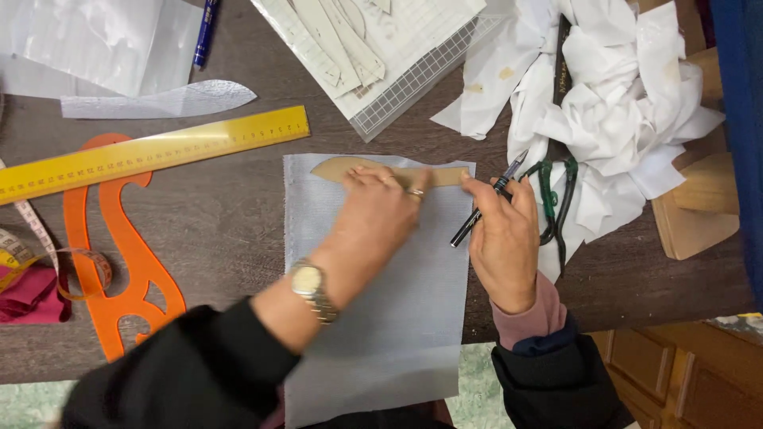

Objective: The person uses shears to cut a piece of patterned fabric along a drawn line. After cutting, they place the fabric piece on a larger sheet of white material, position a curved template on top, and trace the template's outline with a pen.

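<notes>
here, mid-frame, left hand [380, 208] lies open, flat on tan pattern piece [350, 168] over grey fabric [381, 318]; right hand [502, 230] grips pen [486, 202]; firm downward pressure likely keeps tracing true.

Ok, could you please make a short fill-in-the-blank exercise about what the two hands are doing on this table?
1. The left hand presses a tan pattern piece flat onto the grey ____.
2. The right hand holds a ____.
3. The scissors lie by the right hand, partly on the crumpled white ____.
4. Above the orange curve template lies a long yellow ____.

Missing words: fabric; pen; paper; ruler.
</notes>
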